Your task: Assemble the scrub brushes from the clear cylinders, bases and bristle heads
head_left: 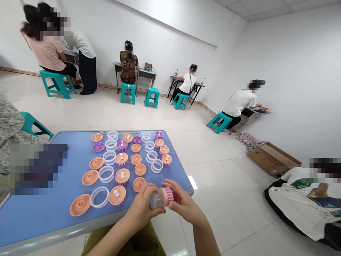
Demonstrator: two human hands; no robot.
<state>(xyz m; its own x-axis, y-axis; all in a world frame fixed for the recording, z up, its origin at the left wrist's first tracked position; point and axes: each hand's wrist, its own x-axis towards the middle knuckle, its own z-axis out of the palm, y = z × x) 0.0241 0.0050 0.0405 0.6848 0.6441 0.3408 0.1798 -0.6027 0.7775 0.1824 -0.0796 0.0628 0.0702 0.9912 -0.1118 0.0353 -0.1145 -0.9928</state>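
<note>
My left hand (145, 202) is wrapped round a clear plastic cup (157, 200), held sideways above the table's front right edge. A peach disc with pink bristles (168, 196) sits at the cup's right end, and the fingers of my right hand (181, 202) close on this bristled part from both sides. On the blue table (53, 209) stand rows of peach lids (80, 204), clear rings (99, 197) and bristled brush heads (117, 195) with small white pieces on top. A few lids and brush heads are purple.
A person's patterned sleeve (10, 131) reaches the table's left side. Several people sit on teal stools (128, 93) at desks along the walls. An open cardboard box (271, 158) and another person in white (306, 199) are at the right.
</note>
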